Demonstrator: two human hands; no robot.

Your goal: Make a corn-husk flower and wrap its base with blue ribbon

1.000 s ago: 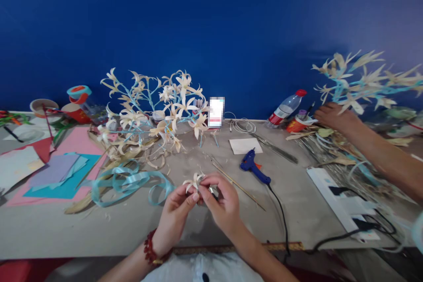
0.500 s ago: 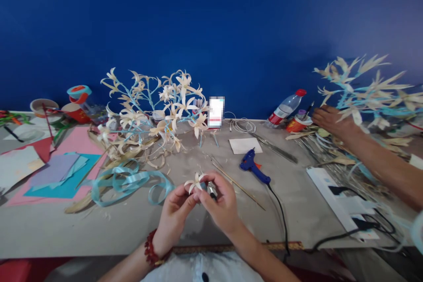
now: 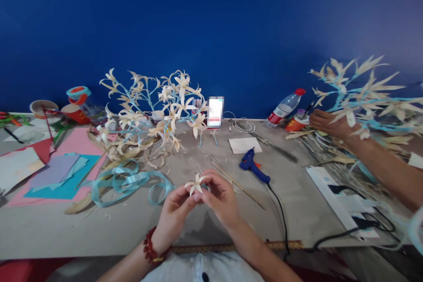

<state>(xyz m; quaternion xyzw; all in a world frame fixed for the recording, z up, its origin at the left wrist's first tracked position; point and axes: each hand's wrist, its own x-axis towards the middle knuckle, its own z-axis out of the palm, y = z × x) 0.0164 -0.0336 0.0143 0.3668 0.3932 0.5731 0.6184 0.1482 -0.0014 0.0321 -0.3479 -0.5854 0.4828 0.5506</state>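
Presently, the left hand (image 3: pixel 176 212) and right hand (image 3: pixel 223 200) are jointly pinching a cream-petalled craft flower (image 3: pixel 197 184), left of the blue hot-glue gun (image 3: pixel 253 166).

Both hands (image 3: pixel 220 200) w/ cream flwr (image 3: pixel 197 183)

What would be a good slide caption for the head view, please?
Both hands hold a pale flower, ribbon to the left, glue gun to the right.
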